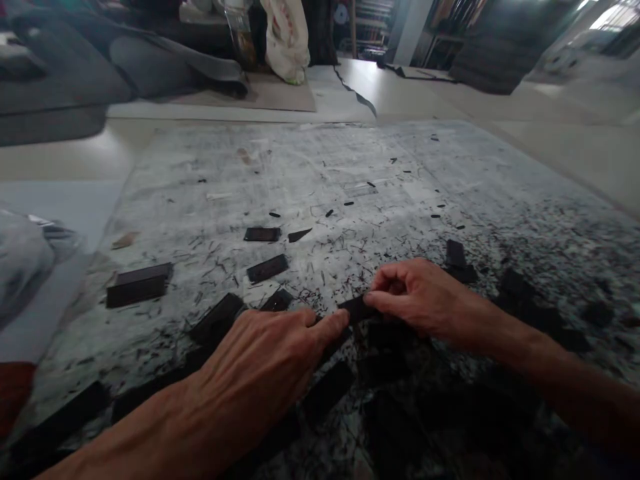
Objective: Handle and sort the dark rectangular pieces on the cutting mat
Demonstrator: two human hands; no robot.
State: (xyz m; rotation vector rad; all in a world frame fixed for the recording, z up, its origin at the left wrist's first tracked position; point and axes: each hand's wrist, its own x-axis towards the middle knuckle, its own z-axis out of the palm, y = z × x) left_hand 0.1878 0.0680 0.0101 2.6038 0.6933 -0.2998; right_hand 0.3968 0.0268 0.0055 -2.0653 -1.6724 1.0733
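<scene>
A small black rectangular piece, of fabric or a similar flat material, lies between my two hands, a little above the work surface. My right hand pinches its right end between thumb and curled forefinger. My left hand is closed at its left end, one fingertip pressed against it; the other left fingers are partly hidden. Several like dark pieces lie about my hands, among them one piece beyond my left hand and another piece below. The dim foreground blurs their edges.
Black thread bits and scraps litter the worn pale board, thickest at right. A folded dark piece lies at left. Grey cloth, a jar and a white bag stand at the back. Dark stacked fabric is far right.
</scene>
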